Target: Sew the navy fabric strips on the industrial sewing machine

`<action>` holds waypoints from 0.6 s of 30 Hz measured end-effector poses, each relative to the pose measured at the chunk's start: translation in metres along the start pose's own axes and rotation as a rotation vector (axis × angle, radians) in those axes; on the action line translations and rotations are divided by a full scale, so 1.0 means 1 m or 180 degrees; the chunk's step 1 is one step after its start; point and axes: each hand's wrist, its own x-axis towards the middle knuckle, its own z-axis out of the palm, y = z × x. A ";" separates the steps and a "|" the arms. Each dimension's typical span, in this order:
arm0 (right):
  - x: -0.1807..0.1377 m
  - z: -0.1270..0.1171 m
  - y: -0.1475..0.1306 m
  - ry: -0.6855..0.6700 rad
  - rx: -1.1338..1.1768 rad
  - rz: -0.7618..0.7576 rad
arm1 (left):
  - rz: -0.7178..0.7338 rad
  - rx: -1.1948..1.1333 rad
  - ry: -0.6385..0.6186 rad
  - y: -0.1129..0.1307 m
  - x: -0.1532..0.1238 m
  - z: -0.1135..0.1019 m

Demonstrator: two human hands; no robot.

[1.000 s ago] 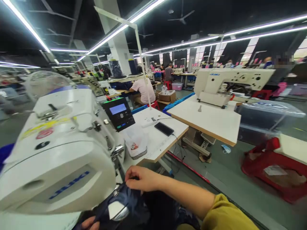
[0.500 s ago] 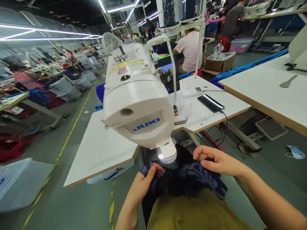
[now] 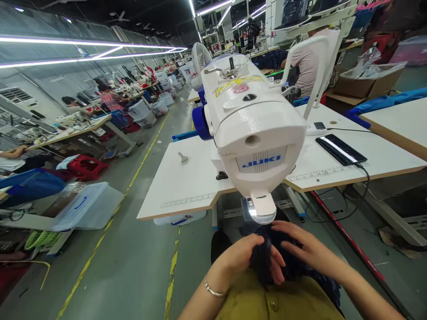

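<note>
Head view, only view. Dark navy cloth (image 3: 262, 260) lies bunched at the lower middle of the frame, in front of the person's olive shirt (image 3: 253, 298) and just below the front end of a white JUKI sewing machine (image 3: 262, 129). The machine's clear, lit guard (image 3: 265, 218) hangs directly above it; whether cloth and guard touch cannot be told.

Left hand (image 3: 245, 254), silver bracelet (image 3: 213, 289) at its wrist: curled loosely around a fold of the cloth, thumb on the near side, fingertips showing past the fold's right edge. Holding it, by appearance. Right hand (image 3: 302, 244): half spread over the cloth's right side, thumb and forefinger apart. Contact looks likely; cannot tell whether it pinches anything.

Surroundings: white counter (image 3: 195, 184) behind and to both sides of the machine, a printed ruler scale (image 3: 188, 200) along its front edge. Black smartphone (image 3: 340, 150) lies at right of frame, cable (image 3: 365, 186) running from its near end over the counter edge. Small grey spoon-shaped piece (image 3: 183, 158) at left of the machine. Person in a pale shirt (image 3: 310, 66) at upper right, well apart.

Judgement: step in hand is arranging the cloth by hand near the machine's front end. The next move calls for a surer right-hand grip on the fabric, folds spread flat and fingertips kept clear of the guard.
</note>
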 end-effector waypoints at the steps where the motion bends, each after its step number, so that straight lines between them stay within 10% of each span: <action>1: 0.009 0.005 -0.019 -0.0259 0.0125 -0.0196 | -0.0034 0.0091 -0.0076 -0.001 0.001 0.003; 11: 0.017 -0.028 -0.050 -0.0566 -0.0422 -0.0081 | 0.0634 0.1605 0.1464 0.015 -0.036 0.006; 18: 0.030 -0.057 -0.087 -0.0637 -0.0631 -0.0006 | 0.1339 0.2483 0.1850 0.035 -0.039 0.018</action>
